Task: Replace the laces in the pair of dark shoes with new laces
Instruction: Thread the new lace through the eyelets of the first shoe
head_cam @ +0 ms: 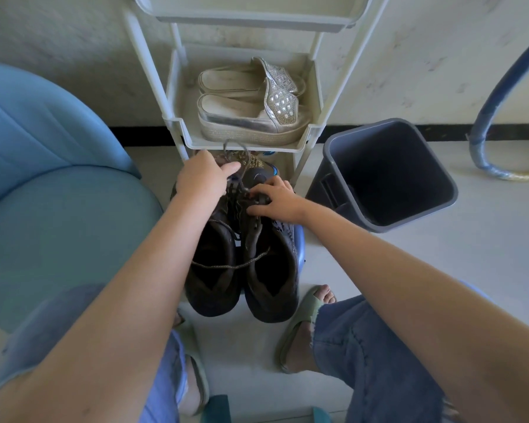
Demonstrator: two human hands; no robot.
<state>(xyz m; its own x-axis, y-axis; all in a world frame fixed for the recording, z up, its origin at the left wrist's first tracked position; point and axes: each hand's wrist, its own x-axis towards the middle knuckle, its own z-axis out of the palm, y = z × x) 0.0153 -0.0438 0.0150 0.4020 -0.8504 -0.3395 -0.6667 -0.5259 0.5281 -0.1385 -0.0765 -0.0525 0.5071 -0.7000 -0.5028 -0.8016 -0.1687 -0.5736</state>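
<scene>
home entryway | shoe rack (313, 96) | waste bin (440, 166) | tiled floor (364, 270)

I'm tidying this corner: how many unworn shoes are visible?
4. Two dark brown lace-up shoes sit side by side before the cream plastic rack; two silver platform slip-ons lie on its shelf. Others may hide lower down.

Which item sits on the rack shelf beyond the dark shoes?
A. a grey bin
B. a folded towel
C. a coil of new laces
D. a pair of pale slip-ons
D: the pale slip-ons lie side by side on the rack shelf beyond the dark shoes, while the bin stands on the floor to the right.
</scene>
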